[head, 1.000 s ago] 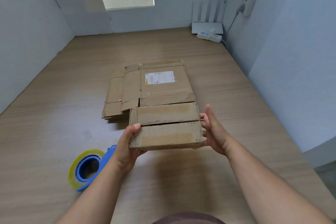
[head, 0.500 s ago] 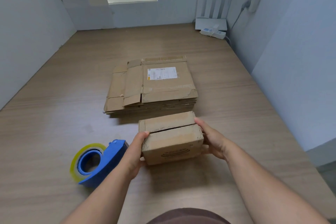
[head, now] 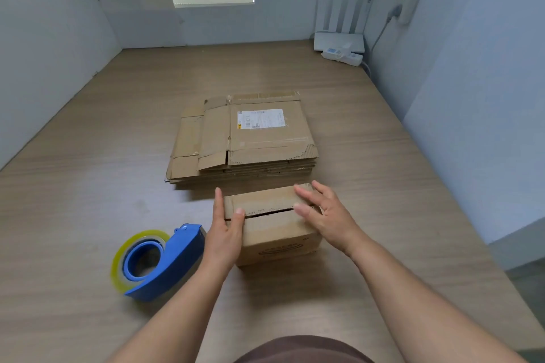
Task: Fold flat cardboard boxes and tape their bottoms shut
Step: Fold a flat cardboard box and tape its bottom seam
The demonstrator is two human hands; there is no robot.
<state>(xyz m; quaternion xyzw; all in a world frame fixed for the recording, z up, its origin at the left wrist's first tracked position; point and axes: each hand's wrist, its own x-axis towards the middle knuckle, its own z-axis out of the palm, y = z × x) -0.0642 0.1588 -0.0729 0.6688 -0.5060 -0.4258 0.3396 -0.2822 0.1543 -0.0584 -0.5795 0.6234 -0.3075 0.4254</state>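
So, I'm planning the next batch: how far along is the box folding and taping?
One box is folded, flaps closed, seam looks untaped. The left hand and right hand hold its flaps down. Left to do: tape it with the tape dispenser lying beside it, then work through the stack of flat boxes behind.

No wording can be read. The folded box (head: pixel 274 242) has a dark oval emblem printed on its near face, the lettering too blurred to make out. Just beyond the box, the top sheet of the flat cardboard stack (head: pixel 244 144) carries a white shipping label (head: pixel 261 118) with fine print and a small yellow mark, all illegible.
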